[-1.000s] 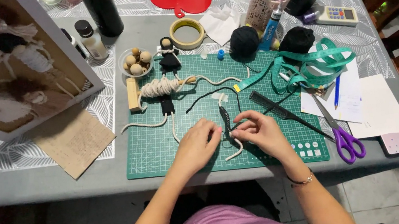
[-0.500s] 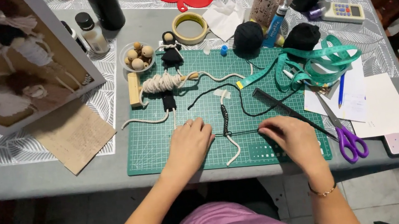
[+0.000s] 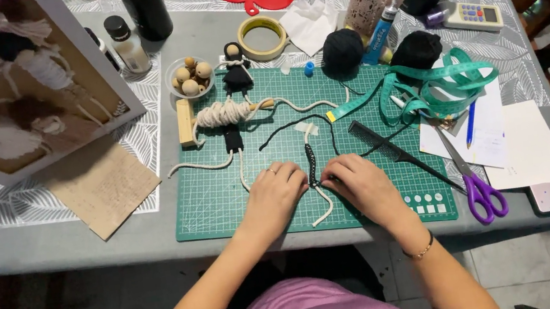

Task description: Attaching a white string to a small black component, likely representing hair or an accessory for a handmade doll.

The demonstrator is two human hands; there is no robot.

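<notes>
The fingertips of both hands are tucked in against the cord (image 3: 312, 171), so it is hard to see just how they pinch it, and the bottom part of the cord under the hands is partly hidden. The person's face and body are cut off at the bottom edge. Half a second ago the right hand (image 3: 364, 188) was out to the right on the green cutting mat (image 3: 223, 198), away from the cord; now it has come back in and both hands meet at the cord. The left hand (image 3: 274, 198) has slid up a little too. Each grip looks closed on the cord, the left hand from the left side and the right hand from the right side. The cord lies near the middle of the mat. It is a white rope wrapped in black thread along its middle, with a frayed white end at the top and a bare white tail curling out below the hands. A black comb (image 3: 398, 150) lies on the mat, just right of the right hand.
</notes>
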